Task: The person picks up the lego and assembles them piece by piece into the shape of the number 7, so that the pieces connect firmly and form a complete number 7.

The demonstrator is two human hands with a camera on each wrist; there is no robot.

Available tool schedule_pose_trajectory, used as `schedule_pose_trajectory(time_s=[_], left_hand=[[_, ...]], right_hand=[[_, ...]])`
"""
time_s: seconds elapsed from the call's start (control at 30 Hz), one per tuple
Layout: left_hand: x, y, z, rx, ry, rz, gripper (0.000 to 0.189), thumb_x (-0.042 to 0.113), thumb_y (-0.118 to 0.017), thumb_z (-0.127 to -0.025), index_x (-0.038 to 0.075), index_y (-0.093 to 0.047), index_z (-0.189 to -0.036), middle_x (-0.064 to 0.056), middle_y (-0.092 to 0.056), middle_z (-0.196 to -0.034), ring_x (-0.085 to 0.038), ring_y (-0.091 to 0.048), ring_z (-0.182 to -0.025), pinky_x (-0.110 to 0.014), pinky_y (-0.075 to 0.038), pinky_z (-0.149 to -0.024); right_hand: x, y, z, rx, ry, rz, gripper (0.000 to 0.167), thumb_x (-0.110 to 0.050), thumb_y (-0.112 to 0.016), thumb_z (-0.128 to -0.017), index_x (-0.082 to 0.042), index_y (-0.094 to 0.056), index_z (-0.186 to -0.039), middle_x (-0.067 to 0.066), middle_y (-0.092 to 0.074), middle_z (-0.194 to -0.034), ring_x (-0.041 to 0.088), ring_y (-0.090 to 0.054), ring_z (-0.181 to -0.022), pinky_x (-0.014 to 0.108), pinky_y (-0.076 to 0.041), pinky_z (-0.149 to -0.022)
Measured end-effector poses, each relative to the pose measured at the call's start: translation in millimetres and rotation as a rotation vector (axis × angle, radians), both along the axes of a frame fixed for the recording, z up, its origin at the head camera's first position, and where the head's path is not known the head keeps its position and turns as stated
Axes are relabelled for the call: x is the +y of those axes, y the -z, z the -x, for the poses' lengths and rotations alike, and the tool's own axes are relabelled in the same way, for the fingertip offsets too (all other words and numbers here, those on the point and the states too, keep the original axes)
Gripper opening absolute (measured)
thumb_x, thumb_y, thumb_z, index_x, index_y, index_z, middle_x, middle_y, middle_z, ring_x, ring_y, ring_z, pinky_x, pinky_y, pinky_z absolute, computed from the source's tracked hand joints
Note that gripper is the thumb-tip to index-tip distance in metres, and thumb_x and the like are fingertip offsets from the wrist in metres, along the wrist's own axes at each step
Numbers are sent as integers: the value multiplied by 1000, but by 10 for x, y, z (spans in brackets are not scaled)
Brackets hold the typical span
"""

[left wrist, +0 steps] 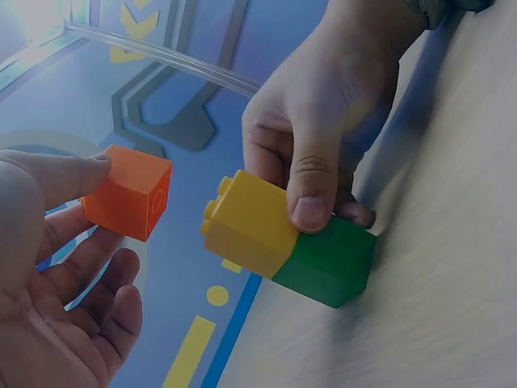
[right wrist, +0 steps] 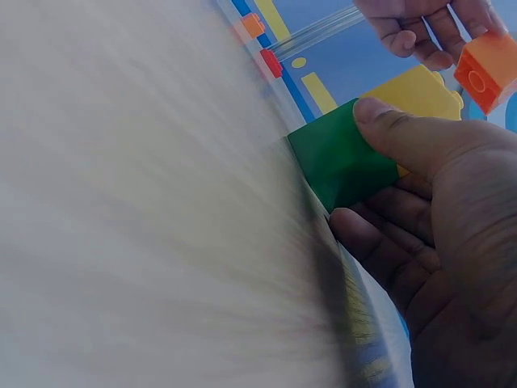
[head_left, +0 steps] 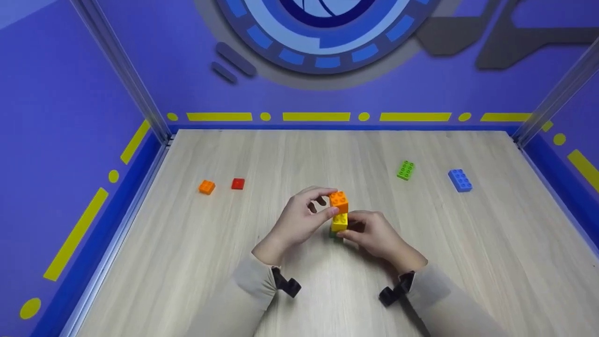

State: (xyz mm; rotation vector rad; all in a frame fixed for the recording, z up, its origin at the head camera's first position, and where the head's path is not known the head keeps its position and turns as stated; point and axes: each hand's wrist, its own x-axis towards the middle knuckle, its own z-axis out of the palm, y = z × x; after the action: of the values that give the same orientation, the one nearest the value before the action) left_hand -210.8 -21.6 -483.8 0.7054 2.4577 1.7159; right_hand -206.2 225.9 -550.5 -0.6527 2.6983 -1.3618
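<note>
My left hand (head_left: pixel 299 216) pinches an orange brick (left wrist: pixel 129 190) between thumb and fingers. In the left wrist view a gap shows between this brick and the studs of a yellow brick (left wrist: pixel 249 225). The yellow brick is joined on top of a green brick (left wrist: pixel 327 263), and the pair stands on the table. My right hand (head_left: pixel 376 234) grips the pair from the right side, its thumb across the seam between yellow and green. Part of the green brick is hidden by that hand in the head view.
On the left of the wooden table (head_left: pixel 196 243) lie a second orange brick (head_left: pixel 207 187) and a red brick (head_left: pixel 237 184). Toward the back right lie a light green brick (head_left: pixel 405 170) and a blue brick (head_left: pixel 460 180). Purple panels (head_left: pixel 299 100) wall the table's back and sides.
</note>
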Motion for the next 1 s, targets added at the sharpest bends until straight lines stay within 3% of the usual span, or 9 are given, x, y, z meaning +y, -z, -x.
schedule_pose_trajectory(time_s=[0.23,0.47,0.67,1.0], left_hand=[[2,104,15,15,64,20,41,21,-77,-109,9,-73,-148,-8,-76,-144,-29,-67,-122,-44,-58,-99],[-15,114,33,-19,101,56,42,22,-76,-110,9,-71,-150,-7,-75,-144,-24,-64,-121,-29,-53,-96],[-25,105,35,-23,119,79,44,26,-74,-112,11,-70,-152,-5,-74,-148,-23,-64,-124,-31,-53,-98],[12,112,7,-14,112,114,45,27,-74,-112,12,-69,-153,-4,-74,-145,-22,-64,-124,-30,-53,-96]], right_hand=[[-2,9,11,9,-13,-5,33,-25,-91,-99,-16,-84,-130,1,-86,-123,19,-80,-113,38,-65,-105],[2,-2,14,7,-20,-5,32,-26,-91,-98,-16,-85,-128,0,-85,-124,18,-79,-114,38,-65,-105],[9,-5,14,4,-19,-8,32,-28,-91,-99,-16,-85,-128,-1,-85,-123,18,-80,-113,40,-65,-105],[21,15,2,8,-5,-9,29,-26,-91,-98,-15,-85,-125,-3,-85,-117,14,-77,-106,34,-65,-100]])
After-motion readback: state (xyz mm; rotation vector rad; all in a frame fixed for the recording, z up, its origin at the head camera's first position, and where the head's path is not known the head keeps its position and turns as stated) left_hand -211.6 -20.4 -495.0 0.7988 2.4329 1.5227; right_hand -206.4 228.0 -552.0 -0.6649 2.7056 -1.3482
